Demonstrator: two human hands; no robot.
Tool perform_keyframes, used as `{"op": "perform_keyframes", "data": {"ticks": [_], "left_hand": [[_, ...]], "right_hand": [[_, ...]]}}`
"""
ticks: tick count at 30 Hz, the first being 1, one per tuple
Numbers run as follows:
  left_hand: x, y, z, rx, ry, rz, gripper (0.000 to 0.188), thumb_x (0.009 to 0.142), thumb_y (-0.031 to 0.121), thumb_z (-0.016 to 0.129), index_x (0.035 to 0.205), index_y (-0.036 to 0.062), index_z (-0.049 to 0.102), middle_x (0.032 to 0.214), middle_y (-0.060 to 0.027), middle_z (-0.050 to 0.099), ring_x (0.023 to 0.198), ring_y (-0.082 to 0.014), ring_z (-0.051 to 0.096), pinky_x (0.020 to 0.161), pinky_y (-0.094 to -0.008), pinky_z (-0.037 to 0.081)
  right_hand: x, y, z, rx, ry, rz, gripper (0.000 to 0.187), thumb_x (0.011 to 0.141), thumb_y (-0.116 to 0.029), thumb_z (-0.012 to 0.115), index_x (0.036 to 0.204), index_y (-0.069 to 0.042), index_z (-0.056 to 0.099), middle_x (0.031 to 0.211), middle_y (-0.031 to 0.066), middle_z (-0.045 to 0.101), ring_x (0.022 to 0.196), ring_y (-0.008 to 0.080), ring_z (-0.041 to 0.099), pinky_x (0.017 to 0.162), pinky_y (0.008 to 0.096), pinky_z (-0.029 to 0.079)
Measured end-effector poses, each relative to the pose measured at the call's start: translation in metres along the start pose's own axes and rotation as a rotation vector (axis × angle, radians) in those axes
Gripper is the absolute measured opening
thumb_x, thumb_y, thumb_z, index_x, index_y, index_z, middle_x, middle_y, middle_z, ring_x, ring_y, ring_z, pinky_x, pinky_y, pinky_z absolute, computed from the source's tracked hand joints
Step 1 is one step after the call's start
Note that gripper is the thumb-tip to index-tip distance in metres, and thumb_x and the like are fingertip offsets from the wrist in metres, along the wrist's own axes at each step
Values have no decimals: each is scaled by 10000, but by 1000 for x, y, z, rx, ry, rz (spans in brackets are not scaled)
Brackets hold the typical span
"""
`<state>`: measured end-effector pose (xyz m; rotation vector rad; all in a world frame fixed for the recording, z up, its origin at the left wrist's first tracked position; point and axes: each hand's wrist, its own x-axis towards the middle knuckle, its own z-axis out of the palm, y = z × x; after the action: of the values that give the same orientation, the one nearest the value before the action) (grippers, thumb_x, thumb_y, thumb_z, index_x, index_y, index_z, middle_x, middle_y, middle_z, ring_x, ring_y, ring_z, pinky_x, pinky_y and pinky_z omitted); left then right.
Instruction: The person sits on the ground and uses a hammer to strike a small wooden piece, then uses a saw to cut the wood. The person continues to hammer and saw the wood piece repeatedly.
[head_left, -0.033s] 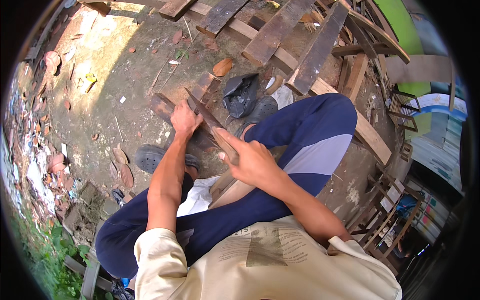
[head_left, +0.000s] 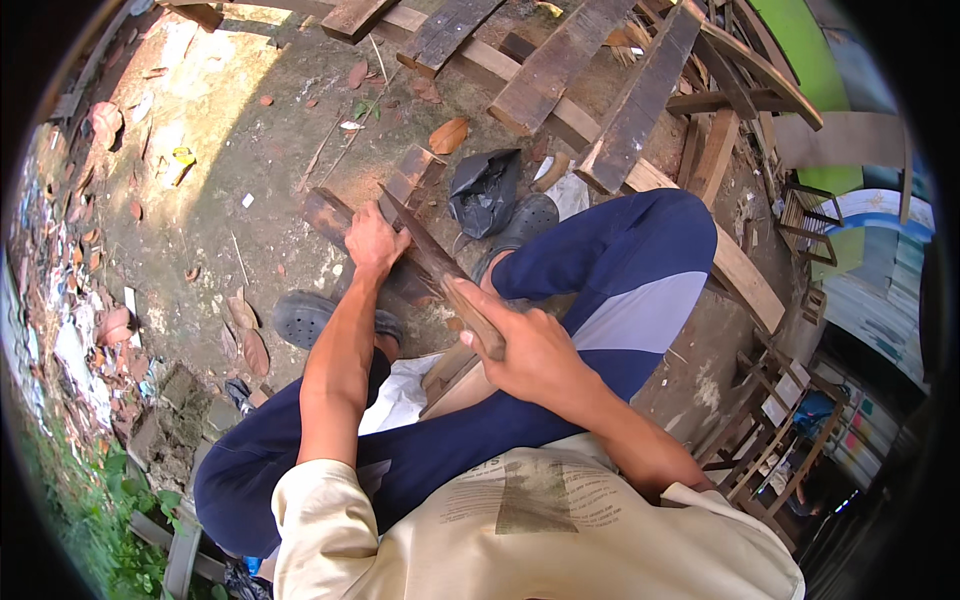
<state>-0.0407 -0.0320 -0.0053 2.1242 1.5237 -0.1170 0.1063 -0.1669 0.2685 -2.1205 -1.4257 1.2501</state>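
My right hand (head_left: pixel 535 350) is wrapped round the wooden handle of a long, tapered, rusty blade (head_left: pixel 425 240). Its tip points away from me and to the left, just past my left hand (head_left: pixel 375 238). That hand bears down with bent fingers on a dark, worn piece of wood (head_left: pixel 333 215) lying low between my feet. A second short wooden block (head_left: pixel 415 168) sits just beyond it. The blade runs close over the wood; whether its edge touches is hard to make out. The left fingertips are partly hidden.
A black plastic bag (head_left: pixel 485 190) lies by my right shoe (head_left: pixel 530 220). Planks on a wooden frame (head_left: pixel 560 70) stretch across the far side. Dry leaves (head_left: pixel 448 135) dot the ground, with litter (head_left: pixel 70 350) at far left. A pale board (head_left: pixel 465 388) lies under my legs.
My right hand has drawn the rusty blade back a little toward me and to the right. The left hand keeps its place on the wood. The view has shifted slightly.
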Motion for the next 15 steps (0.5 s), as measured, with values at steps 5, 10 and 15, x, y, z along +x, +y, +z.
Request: {"op": "perform_keyframes", "data": {"ticks": [5, 10, 15], "left_hand": [[13, 9, 3, -4, 3, 46, 635, 752, 429, 792, 1166, 3, 568, 1120, -186, 677, 1111, -371, 643, 931, -492, 521], [12, 0, 8, -2, 17, 37, 638, 728, 406, 815, 1154, 3, 566, 1116, -190, 684, 1101, -373, 644, 916, -499, 521], [5, 9, 8, 28, 36, 27, 651, 716, 394, 830, 1159, 1, 560, 1120, -198, 683, 1096, -376, 644, 922, -497, 519]], "right_hand": [[52, 27, 31, 50, 104, -33, 660, 833, -133, 658, 1480, -138, 522, 1062, 280, 708, 930, 475, 695, 839, 510, 583], [27, 1, 1, -28, -100, 139, 607, 931, -193, 661, 1511, -178, 484, 1109, 279, 703, 871, 471, 697, 818, 504, 577], [-51, -11, -23, 72, -36, 133, 600, 934, -202, 659, 1508, -180, 484, 1039, 266, 712, 811, 481, 680, 773, 512, 570]]}}
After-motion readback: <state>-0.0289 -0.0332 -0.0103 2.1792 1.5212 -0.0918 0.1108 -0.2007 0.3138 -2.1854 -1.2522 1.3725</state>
